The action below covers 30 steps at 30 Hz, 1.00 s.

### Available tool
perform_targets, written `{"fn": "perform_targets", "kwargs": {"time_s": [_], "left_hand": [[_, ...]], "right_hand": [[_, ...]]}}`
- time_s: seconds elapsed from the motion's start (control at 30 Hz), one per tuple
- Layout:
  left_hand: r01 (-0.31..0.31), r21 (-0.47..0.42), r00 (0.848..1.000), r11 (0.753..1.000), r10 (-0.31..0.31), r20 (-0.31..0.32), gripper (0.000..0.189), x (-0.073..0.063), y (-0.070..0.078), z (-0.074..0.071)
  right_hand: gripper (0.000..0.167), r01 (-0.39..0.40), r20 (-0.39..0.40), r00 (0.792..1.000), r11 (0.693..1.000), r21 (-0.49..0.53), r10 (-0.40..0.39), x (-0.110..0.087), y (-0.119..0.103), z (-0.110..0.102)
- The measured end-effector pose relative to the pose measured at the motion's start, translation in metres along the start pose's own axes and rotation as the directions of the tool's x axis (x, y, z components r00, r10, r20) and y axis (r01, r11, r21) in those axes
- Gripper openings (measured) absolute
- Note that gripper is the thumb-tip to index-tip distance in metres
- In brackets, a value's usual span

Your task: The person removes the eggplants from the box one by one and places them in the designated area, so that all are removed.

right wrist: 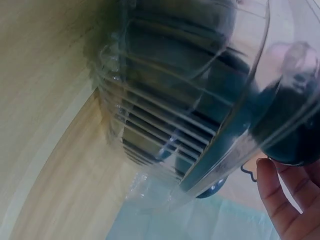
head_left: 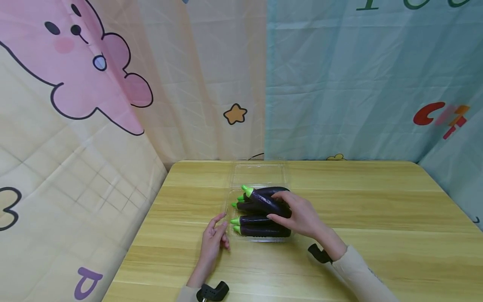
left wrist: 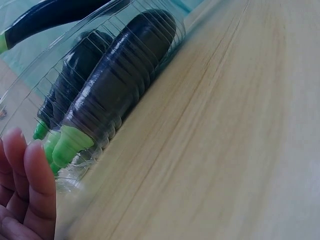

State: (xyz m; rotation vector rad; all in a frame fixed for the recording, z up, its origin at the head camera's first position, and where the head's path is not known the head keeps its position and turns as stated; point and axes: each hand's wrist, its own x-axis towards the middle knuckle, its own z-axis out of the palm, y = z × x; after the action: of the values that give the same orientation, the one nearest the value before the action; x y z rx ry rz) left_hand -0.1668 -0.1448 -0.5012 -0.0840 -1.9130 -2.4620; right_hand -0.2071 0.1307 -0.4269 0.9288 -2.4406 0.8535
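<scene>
Right hand (head_left: 298, 213) grips one eggplant (head_left: 265, 201) by its thick end, likely for control over the clear tray (head_left: 260, 240); left hand (head_left: 213, 240), fingers loose, beside it, probably ready to steady.

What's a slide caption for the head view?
Right grip holding one eggplant over other eggplants in an open clear container on a table, left grip beside the container.
</scene>
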Motion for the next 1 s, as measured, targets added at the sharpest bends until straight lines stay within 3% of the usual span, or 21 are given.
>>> {"fn": "perform_targets", "kwargs": {"time_s": [0.23,0.43,0.57,0.77,1.0], "left_hand": [[0.001,0.002,1.000,1.000,-0.001,0.002,0.047,0.000,0.000,0.000],[0.010,0.001,1.000,1.000,-0.010,0.000,0.047,0.000,0.000,0.000],[0.012,0.004,1.000,1.000,-0.012,0.000,0.047,0.000,0.000,0.000],[0.008,0.006,1.000,1.000,-0.008,0.002,0.048,0.000,0.001,0.001],[0.010,0.007,1.000,1.000,-0.010,-0.003,0.047,-0.001,0.001,0.000]], "right_hand": [[0.049,-0.032,-0.097,0.995,0.999,0.013,0.033,-0.004,0.004,-0.003],[0.048,-0.071,-0.196,0.977,0.994,0.078,0.085,-0.005,0.011,-0.008],[0.046,-0.124,-0.266,0.954,0.990,0.068,0.138,-0.004,0.020,-0.013],[0.044,-0.241,-0.359,0.902,0.970,0.041,0.239,0.000,0.041,-0.021],[0.049,-0.384,-0.363,0.854,0.922,0.045,0.373,0.006,0.066,-0.024]]}}
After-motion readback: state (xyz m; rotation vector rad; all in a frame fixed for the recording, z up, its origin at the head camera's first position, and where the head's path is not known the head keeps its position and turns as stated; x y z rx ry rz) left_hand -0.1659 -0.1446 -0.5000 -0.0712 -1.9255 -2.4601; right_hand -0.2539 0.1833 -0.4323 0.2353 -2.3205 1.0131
